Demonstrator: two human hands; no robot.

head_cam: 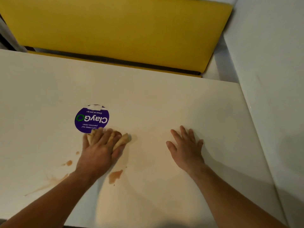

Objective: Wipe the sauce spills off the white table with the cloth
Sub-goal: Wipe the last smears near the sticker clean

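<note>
My left hand (98, 148) presses a crumpled, sauce-stained cloth (123, 139) flat on the white table (164, 99), just below a purple round sticker. Most of the cloth is hidden under my fingers. Orange-brown sauce spills lie near my left wrist: one blotch (115, 176) to its right, a small drop (69, 162) and a long smear (49, 183) to its left. A faint orange film covers the table between my hands. My right hand (185, 148) rests flat on the table with fingers spread, holding nothing.
The purple sticker (91, 119) is stuck to the table left of centre. A yellow cushioned bench (115, 30) stands beyond the far table edge. A white wall or panel (271, 79) runs along the right side.
</note>
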